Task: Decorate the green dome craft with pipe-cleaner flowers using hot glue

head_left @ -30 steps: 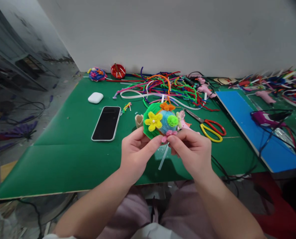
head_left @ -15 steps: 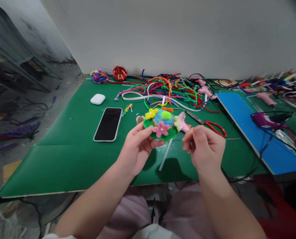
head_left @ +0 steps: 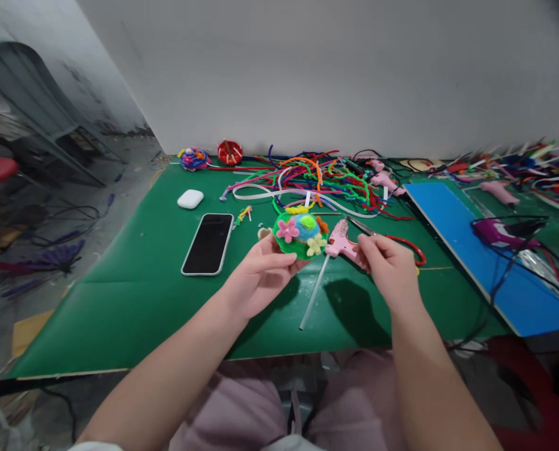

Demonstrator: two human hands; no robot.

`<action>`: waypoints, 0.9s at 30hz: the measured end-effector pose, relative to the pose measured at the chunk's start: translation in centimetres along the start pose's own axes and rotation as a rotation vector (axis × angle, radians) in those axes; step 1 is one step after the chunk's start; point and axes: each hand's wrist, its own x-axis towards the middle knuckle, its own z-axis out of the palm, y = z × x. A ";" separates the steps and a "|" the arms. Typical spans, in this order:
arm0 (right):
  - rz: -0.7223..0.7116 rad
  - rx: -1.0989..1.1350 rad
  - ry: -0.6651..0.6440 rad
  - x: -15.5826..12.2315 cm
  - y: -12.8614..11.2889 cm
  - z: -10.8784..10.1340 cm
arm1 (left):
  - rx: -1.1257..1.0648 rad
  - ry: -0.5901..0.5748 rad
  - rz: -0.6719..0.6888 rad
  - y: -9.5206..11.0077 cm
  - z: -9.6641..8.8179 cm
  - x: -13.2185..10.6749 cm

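My left hand point(head_left: 265, 272) holds a small fuzzy hat-like craft piece point(head_left: 303, 232) by its green rim, thumb on top and fingers beneath. Pink, yellow and orange flowers circle its blue crown, which has a lime green patch. To its right, my right hand point(head_left: 390, 266) is closed, fingertips pressed together; whatever they hold, if anything, is hidden. It hovers over the handle end of a pink glue gun point(head_left: 343, 243) lying on the table; whether they touch, I cannot tell. A clear glue stick point(head_left: 313, 294) sticks out of the gun's back toward me. Red-handled scissors point(head_left: 413, 247) lie partly behind my right hand.
A phone point(head_left: 208, 244) and a white earbud case point(head_left: 190, 199) lie on the green table point(head_left: 120, 313) at left. Tangled pipe cleaners point(head_left: 303, 178) spread along the back. At right are a blue board point(head_left: 477, 250) and a purple tool point(head_left: 500, 233) with black cords.
The craft piece has turned in my left hand, bringing the pink flower to the left and the pale yellow one to the front. My right hand has moved slightly away from it.
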 end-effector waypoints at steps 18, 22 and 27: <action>-0.149 -0.949 -0.037 0.5 7.2 1.0 | 0.020 0.157 0.054 -0.9 -2.5 1.4; -0.170 -0.947 0.012 0.9 6.9 1.8 | 0.048 0.121 0.039 -1.0 -2.5 1.4; -0.143 -0.834 -0.069 0.6 6.4 2.0 | 0.053 0.122 0.047 -0.9 -2.8 1.4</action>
